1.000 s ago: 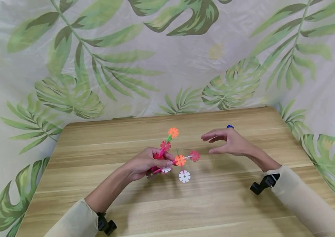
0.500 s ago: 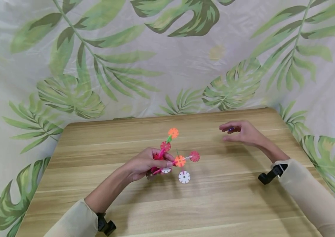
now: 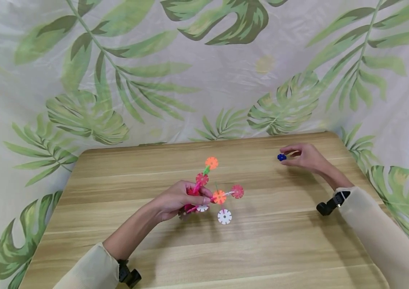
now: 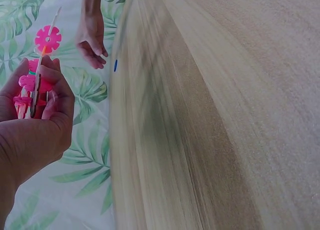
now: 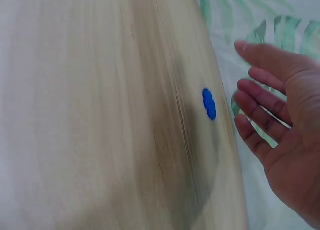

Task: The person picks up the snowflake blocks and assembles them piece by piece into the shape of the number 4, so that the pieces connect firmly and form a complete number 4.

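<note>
My left hand [image 3: 180, 199] grips a linked build of plastic snowflake building discs. Pink, orange, green and white discs are joined in two branches, and the fingers hide part of the build. One orange disc [image 3: 211, 163] tops the upper branch, while a white disc [image 3: 224, 216] hangs lowest. A notched pink disc [image 4: 48, 40] sticks up above the left fingers in the left wrist view. My right hand [image 3: 307, 157] reaches around a blue snowflake disc [image 3: 281, 157] near the table's far edge. In the right wrist view, that blue disc [image 5: 209, 104] lies on the table, apart from the loosely spread fingers.
The wooden table [image 3: 248, 253] has a rounded far edge. A leaf-printed cloth [image 3: 204, 80] hangs behind it and along its sides. Black wrist cameras [image 3: 329, 204] are strapped at both sleeves.
My right hand has moved right and slightly away from me, uncovering the blue disc, which stays about where it was. The left hand and its build hold nearly still.
</note>
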Motion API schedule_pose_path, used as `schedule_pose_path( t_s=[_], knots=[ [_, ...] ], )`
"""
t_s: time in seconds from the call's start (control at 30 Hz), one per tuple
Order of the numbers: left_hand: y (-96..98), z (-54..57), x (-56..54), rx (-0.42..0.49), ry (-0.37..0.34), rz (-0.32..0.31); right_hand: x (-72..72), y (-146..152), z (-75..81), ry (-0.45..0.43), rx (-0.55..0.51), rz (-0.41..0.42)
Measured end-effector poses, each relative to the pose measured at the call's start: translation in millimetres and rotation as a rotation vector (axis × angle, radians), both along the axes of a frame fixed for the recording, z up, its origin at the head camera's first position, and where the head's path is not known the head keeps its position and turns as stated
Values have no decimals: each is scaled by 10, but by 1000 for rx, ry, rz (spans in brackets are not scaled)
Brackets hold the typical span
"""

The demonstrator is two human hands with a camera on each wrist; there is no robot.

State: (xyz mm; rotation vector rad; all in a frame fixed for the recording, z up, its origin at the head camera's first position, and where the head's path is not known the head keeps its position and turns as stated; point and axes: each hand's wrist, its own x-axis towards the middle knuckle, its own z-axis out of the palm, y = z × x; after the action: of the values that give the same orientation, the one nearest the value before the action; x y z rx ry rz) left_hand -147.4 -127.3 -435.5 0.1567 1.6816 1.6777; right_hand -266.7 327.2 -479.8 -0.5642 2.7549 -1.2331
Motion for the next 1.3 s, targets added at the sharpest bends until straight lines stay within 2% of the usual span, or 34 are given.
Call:
schedule_pose_path(
  t_s=[0.47, 0.83, 1.07, 1.3],
  knots=[
    [-16, 4, 3, 12, -3, -7, -163, 71, -212, 36, 100, -41],
    [-10, 19, 8, 12, 8, -5, -215, 129, -315, 42, 135, -65],
    [-15, 29, 15, 11, 6, 0, -215, 154, -347, 57, 124, -65],
    [-11, 45, 21, 7, 5, 1, -212, 132, -351, 4, 98, -85]
  ],
)
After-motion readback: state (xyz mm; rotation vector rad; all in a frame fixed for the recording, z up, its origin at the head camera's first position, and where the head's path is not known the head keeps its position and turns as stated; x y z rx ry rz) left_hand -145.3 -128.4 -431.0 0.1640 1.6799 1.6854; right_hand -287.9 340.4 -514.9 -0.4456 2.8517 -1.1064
